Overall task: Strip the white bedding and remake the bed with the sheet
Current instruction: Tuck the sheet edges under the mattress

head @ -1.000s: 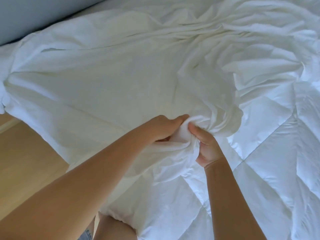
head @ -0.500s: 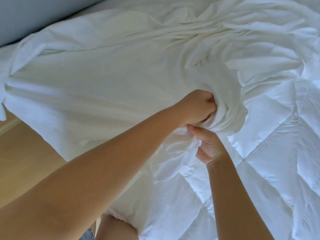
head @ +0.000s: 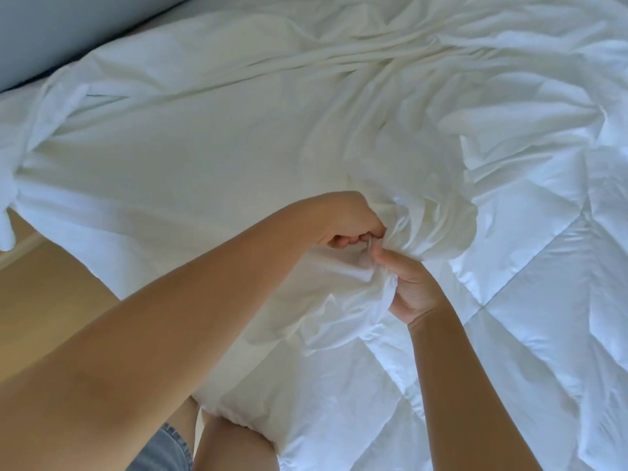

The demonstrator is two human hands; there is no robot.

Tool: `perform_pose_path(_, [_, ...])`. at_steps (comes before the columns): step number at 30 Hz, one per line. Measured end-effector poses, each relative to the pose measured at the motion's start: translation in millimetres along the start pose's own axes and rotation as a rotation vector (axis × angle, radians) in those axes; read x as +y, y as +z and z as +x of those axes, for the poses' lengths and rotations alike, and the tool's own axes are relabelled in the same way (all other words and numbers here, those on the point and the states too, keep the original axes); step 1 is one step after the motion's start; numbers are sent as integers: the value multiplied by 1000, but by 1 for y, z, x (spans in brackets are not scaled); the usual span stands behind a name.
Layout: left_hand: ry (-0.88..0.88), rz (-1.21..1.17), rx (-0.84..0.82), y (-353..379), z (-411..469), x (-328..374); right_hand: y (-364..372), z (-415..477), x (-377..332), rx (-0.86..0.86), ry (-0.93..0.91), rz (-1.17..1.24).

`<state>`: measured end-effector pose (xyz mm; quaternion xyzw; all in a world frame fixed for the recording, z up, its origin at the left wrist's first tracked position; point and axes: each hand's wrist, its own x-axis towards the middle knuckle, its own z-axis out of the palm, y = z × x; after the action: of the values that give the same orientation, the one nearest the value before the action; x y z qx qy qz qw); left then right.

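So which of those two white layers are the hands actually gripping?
The smooth, creased sheet: the left hand and right hand both grip a bunch of it. The quilted duvet, marked by stitched seams, lies spread out to the right.

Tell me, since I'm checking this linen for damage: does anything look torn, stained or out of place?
No tear or stain shows. The sheet is only crumpled: bunched up where the left hand and right hand grip it, with one edge hanging over the wooden floor.
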<state>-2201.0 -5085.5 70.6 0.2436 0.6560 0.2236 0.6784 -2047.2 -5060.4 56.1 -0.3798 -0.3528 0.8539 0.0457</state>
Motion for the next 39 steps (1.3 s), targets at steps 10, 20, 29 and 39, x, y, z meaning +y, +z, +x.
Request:
perform_pose_path(10, [484,99,85,28,-11,51,4,12,-7,-74,-55,8])
perform_pose_path(20, [-151,175,194,-13,0,-43,1,13,4,-32,-36,-9])
perform_pose_path(29, [351,-125,-127,13,0,61,11,14,-8,-3,-40,9])
perform_pose_path(39, [-27,255,98,-4,-12,-18,-1,5,3,14,-5,-13])
